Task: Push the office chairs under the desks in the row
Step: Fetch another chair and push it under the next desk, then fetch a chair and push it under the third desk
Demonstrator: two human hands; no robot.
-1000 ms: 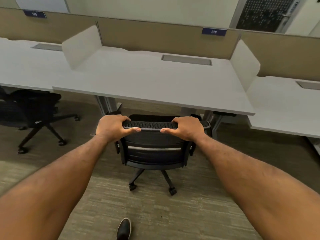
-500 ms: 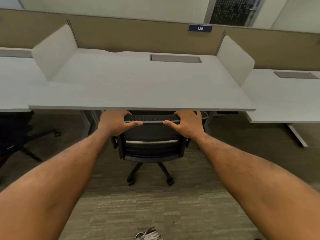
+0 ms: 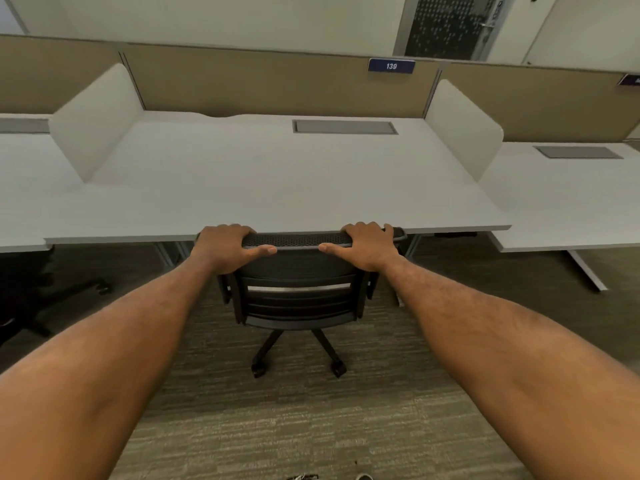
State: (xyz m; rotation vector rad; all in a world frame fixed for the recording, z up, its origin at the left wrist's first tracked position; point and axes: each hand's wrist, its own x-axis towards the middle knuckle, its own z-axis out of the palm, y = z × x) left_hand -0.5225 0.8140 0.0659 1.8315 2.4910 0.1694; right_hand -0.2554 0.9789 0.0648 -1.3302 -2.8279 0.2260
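Rolled further under the desk (image 3: 277,188), chair (image 3: 298,296) top stays gripped by left hand (image 3: 225,245) and right hand (image 3: 367,244).

Tan partition (image 3: 263,81) with blue plate (image 3: 391,66), striped carpet (image 3: 311,427), pale wall (image 3: 207,19)

The black office chair (image 3: 298,299) at centre frame has a matt perforated top rail, dull plastic frame and one satin silvery strip. Above it the white rectangular desk top (image 3: 277,181) looks smooth and matt. The grey-olive carpet (image 3: 294,427) in the lower frame is rough and ribbed.
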